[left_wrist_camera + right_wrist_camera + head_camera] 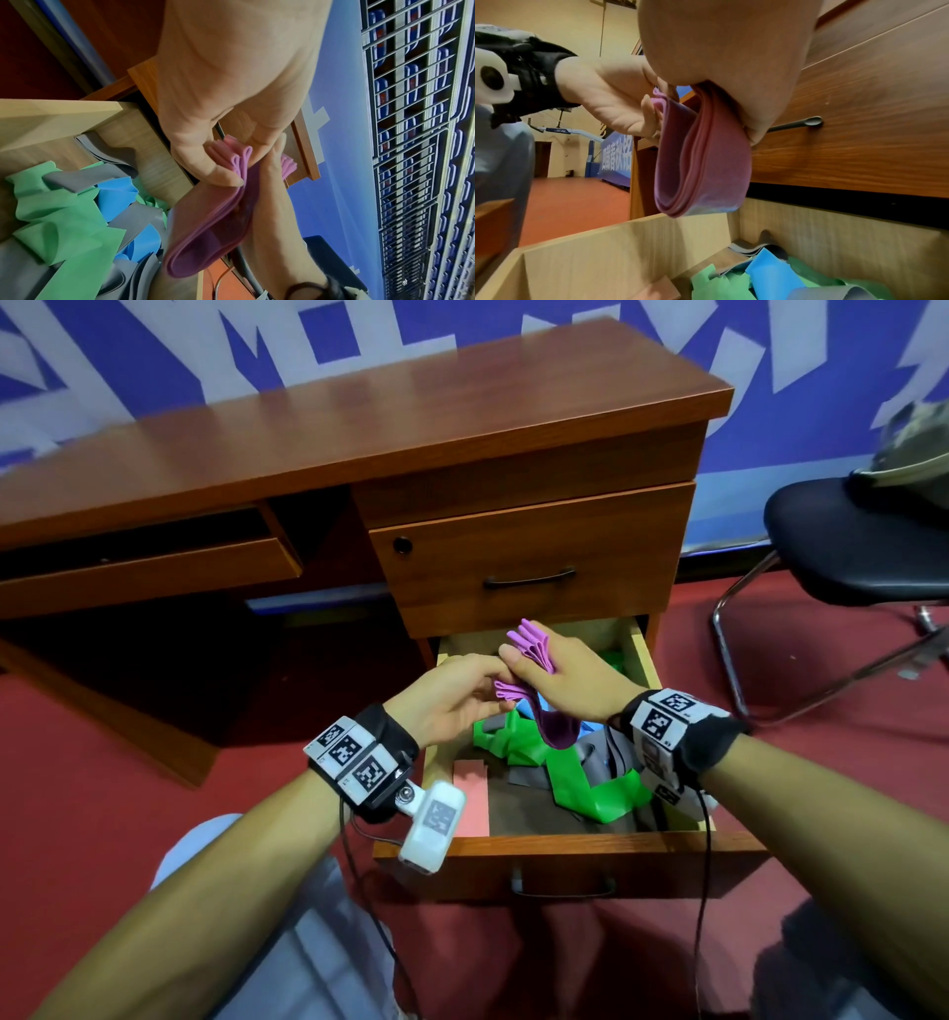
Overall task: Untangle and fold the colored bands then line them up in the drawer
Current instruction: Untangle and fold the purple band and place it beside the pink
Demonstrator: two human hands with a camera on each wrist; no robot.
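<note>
A purple band [529,649], gathered in several folds, hangs in a loop [210,239] above the open drawer [570,845]. My right hand [560,675] grips one end of the folds, its thumb over them. Beside it my left hand [462,695] pinches the other end [239,162]. The loop [700,160] dangles between the two hands without touching the drawer. Below lie tangled green [580,778], blue [120,192] and grey [144,219] bands, and a folded pink band [470,796] lies flat at the drawer's left side.
The desk's upper drawer [529,557] is closed right above the hands, its handle [795,123] close by. A black chair [862,546] stands to the right on the red floor. My knees are under the drawer front.
</note>
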